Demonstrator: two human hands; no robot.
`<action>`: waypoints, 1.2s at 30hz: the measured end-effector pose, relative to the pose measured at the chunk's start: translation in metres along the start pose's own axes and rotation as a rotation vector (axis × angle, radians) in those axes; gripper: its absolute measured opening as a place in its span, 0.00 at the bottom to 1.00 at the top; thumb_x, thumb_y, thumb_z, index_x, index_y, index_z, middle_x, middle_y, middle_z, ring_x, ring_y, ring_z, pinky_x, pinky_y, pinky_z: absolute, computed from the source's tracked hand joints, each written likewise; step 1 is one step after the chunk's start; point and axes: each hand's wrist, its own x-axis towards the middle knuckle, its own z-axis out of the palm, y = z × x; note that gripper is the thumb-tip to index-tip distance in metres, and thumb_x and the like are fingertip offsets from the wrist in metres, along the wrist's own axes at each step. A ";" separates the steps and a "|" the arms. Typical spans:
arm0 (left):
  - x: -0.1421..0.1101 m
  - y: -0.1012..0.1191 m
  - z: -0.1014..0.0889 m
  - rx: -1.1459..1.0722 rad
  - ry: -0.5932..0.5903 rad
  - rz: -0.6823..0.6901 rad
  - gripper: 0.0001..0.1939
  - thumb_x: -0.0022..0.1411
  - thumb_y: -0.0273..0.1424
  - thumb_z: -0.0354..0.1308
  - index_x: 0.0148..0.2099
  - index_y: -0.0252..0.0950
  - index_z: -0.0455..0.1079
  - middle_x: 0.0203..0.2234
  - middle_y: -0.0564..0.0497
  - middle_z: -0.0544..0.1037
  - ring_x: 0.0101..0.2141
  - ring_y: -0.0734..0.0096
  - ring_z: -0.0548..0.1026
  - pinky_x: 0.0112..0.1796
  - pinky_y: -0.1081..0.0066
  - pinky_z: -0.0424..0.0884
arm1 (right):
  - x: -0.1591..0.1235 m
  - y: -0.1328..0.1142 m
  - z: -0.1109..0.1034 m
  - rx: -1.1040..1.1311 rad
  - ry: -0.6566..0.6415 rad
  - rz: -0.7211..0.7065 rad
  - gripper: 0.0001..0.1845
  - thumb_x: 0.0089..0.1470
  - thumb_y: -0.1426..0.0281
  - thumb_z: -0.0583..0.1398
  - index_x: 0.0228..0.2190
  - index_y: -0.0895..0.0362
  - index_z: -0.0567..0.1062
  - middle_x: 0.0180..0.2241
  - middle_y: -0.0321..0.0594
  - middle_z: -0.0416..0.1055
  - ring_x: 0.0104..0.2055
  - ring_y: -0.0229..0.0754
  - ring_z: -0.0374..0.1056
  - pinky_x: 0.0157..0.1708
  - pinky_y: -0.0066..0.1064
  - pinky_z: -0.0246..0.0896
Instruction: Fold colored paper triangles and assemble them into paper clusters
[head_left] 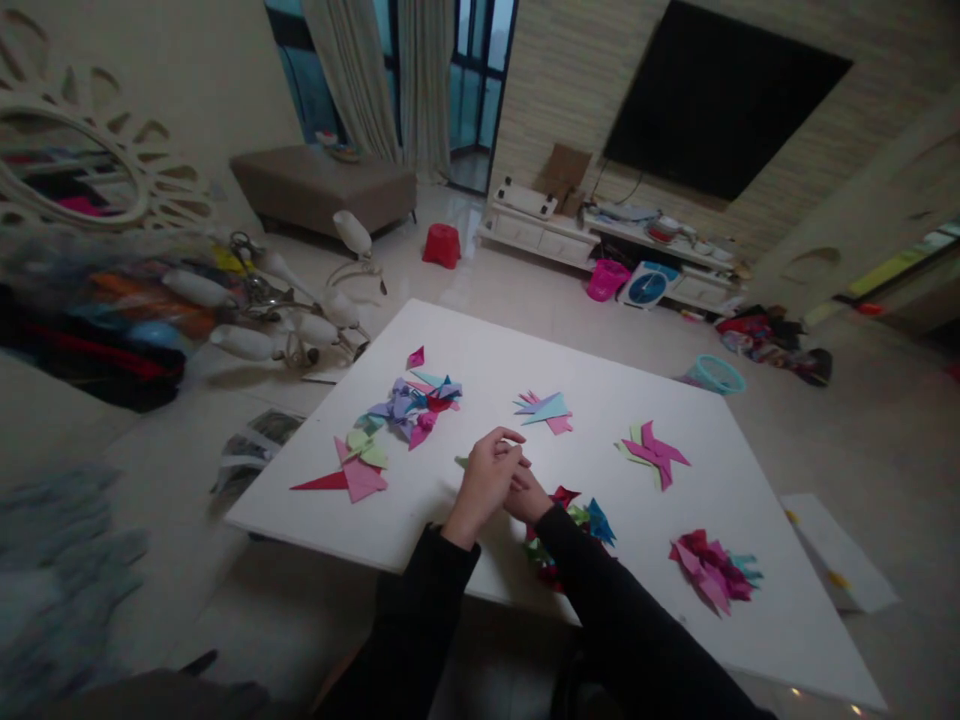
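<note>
Over the near middle of the white table (600, 365), my left hand (486, 478) overlaps my right hand (527, 496). The left fingers are curled and closed against the right hand; anything inside them is hidden. Most of my right hand's fingers are covered. A pale green paper tip (461, 461) shows just left of my left hand; I cannot tell whether it is held. By my right wrist lies a pile of red, green and blue folded paper (598, 520), partly under the sleeve. Ahead is a fan of blue and pink folded paper pieces (549, 408).
Left on the table are a purple and pink folded paper pile (405, 405) and pink, red and green pieces (364, 478). Rightward lie magenta pieces over green ones (656, 455) and a dark pink pile (712, 570). A lamp fixture (300, 330) stands beyond the left edge.
</note>
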 end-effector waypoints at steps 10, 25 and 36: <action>-0.004 -0.042 0.044 0.409 -0.181 0.182 0.07 0.53 0.28 0.61 0.37 0.35 0.73 0.28 0.50 0.78 0.29 0.70 0.76 0.31 0.74 0.69 | -0.110 0.047 -0.064 0.915 0.537 0.650 0.21 0.46 0.60 0.70 0.39 0.59 0.76 0.35 0.44 0.78 0.34 0.46 0.73 0.32 0.34 0.68; -0.005 -0.062 0.086 0.216 -0.268 0.012 0.10 0.49 0.27 0.66 0.36 0.32 0.72 0.30 0.50 0.78 0.29 0.70 0.77 0.31 0.74 0.71 | -0.108 0.043 -0.083 1.160 0.531 0.588 0.18 0.46 0.60 0.71 0.34 0.56 0.73 0.32 0.36 0.75 0.33 0.40 0.70 0.34 0.30 0.65; -0.013 -0.053 0.074 0.065 -0.224 -0.065 0.20 0.46 0.36 0.74 0.36 0.30 0.73 0.31 0.48 0.80 0.28 0.70 0.78 0.31 0.74 0.72 | -0.106 0.043 -0.070 1.206 0.577 0.515 0.19 0.47 0.61 0.72 0.23 0.55 0.67 0.25 0.32 0.69 0.31 0.38 0.66 0.33 0.29 0.60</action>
